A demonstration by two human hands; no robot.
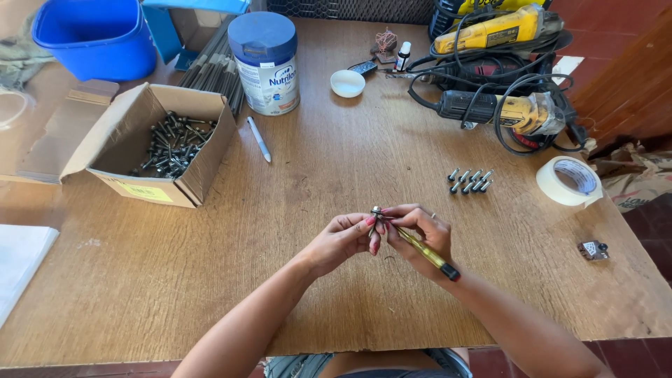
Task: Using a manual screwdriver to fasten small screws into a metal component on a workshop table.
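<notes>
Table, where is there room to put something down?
The table is bare along the near edge, left of the left hand, and mid-table between the pen and the screws. It is crowded at the far right, around the power tools.

bright, warm daylight fills the view and falls evenly over the wooden table (329, 161). shadows are soft and short: the box (157, 143) darkens the wood along its near side, and the hands cast a faint patch below. a pale sheen washes out the far left of the tabletop. focus is sharp throughout. the wide lens bows the table edges at the frame's borders.
</notes>
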